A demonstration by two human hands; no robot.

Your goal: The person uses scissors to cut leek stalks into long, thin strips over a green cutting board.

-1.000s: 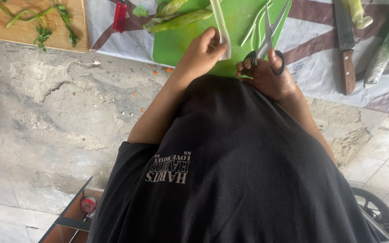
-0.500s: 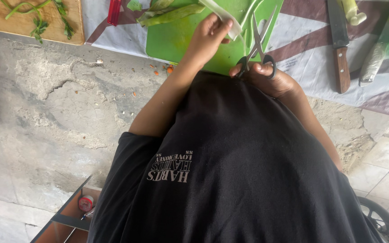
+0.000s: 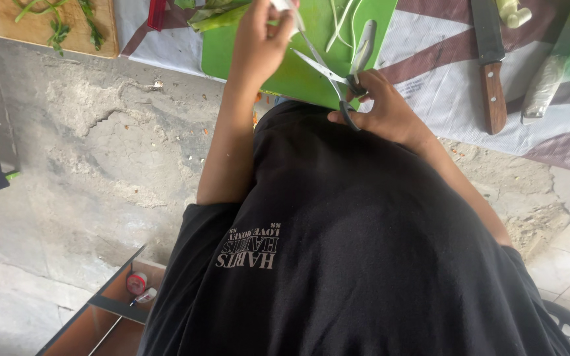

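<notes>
My left hand (image 3: 258,46) is raised over the green cutting board (image 3: 222,56) and pinches a pale vegetable strip (image 3: 286,6) at the top edge of the view. My right hand (image 3: 384,112) has its fingers through the black handles of metal scissors (image 3: 328,72). The blades are spread apart and point up toward the strip, close below my left fingers. Thin pale green strips (image 3: 341,20) lie on the board beyond the scissors. Green stalks (image 3: 216,13) rest at the board's far left corner. My black shirt fills the lower half of the view.
A knife with a wooden handle (image 3: 489,72) lies right of the board on a white and maroon sheet (image 3: 430,66). A wooden board with green herbs (image 3: 8,26) sits at top left. A wooden box (image 3: 100,316) stands on the cracked concrete floor at lower left.
My left hand has lifted the strip higher and to the left. The scissors, upright a second ago, now lie slanted with blades spread toward the strip. Both hands appear closer in view.
</notes>
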